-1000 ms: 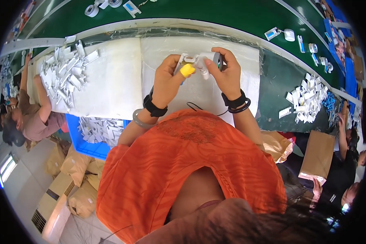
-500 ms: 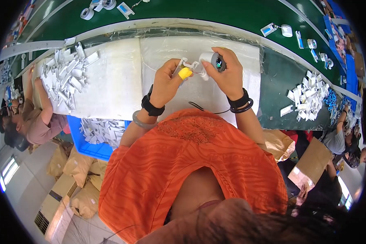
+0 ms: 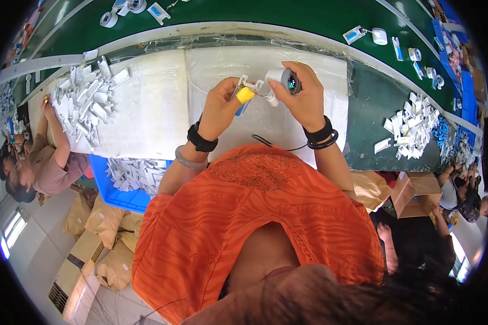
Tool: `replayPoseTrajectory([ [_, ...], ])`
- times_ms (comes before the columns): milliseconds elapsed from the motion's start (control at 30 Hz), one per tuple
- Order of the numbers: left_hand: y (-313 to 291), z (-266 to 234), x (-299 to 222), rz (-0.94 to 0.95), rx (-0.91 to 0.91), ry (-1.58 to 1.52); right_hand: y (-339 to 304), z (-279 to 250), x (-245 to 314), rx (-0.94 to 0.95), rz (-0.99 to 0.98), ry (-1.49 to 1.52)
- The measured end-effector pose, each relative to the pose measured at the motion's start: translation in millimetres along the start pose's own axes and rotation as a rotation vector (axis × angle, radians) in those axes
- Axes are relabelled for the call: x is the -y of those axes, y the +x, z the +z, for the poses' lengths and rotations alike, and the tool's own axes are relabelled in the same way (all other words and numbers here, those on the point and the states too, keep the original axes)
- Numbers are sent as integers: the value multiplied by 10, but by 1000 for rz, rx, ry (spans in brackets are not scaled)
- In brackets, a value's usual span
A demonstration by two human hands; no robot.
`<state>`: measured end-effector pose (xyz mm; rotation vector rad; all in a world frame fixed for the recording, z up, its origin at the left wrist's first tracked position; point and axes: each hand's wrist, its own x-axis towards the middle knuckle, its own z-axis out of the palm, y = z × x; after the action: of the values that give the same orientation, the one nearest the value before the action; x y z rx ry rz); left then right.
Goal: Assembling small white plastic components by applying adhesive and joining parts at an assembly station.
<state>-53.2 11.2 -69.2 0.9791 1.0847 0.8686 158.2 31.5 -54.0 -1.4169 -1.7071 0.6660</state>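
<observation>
My left hand (image 3: 222, 105) is closed on a white plastic holder (image 3: 250, 83), with a blue piece (image 3: 241, 110) showing below the fingers. A yellow cover (image 3: 245, 95) sits at the tip of that thumb. In my right hand (image 3: 303, 100) is a white cylindrical device (image 3: 275, 75), with fingers wrapped round it. Its dark round end (image 3: 293, 83) has small greenish lit marks and faces right. A small white part (image 3: 272, 99) hangs below the device, and a thin wire runs between the two hands. Both hands are above the white-covered table.
White plastic parts (image 3: 87, 103) lie heaped at left, with another heap (image 3: 409, 125) at right. A blue bin (image 3: 119, 199) of similar parts stands below the table. Beyond the table edge, a green belt (image 3: 228, 12) carries devices. Other people work at both sides; a cardboard box (image 3: 404, 197) is at right.
My left hand has tilted the holder slightly, and more of the blue piece shows. Items on the green belt have shifted left. At right, a person's cardboard box has turned and now shows its open side.
</observation>
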Motion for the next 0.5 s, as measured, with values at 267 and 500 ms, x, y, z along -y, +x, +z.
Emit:
replayPoseTrajectory([
  [267, 84, -45, 62, -67, 32, -64, 36, 34, -39, 25, 31, -14],
  [500, 228, -127, 101, -73, 1, -138, 182, 150, -130, 54, 33, -24],
])
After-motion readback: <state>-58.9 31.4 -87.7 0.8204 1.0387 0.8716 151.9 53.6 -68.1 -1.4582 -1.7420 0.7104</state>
